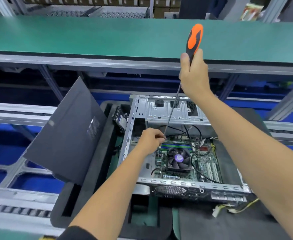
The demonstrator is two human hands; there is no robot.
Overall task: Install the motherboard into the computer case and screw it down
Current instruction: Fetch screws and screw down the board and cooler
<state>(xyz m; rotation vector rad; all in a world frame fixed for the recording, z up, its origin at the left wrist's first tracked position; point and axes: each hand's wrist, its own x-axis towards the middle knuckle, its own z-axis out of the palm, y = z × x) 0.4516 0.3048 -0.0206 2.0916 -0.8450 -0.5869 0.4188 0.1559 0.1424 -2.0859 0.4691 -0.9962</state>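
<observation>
Left hand (150,138) pinches the screwdriver (193,40) tip over the motherboard (204,163); right hand (193,73) grips its handle. A slip could gouge traces.

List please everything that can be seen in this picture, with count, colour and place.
computer case: one, silver metal, open, lying at centre
motherboard: one, green, inside the case
cooler fan: one, black with purple hub, on the motherboard
cables: several, black, across the motherboard
side panel: one, dark grey, leaning tilted, left of the case
foam tray: one, black, under the case
loose connector: one, white with yellow wires, front right of the case
shelf: one, green, above and behind
screwdriver: one, orange and black handle, long shaft reaching down to the board
right hand: gripping the screwdriver handle
left hand: pinching at the shaft tip
</observation>
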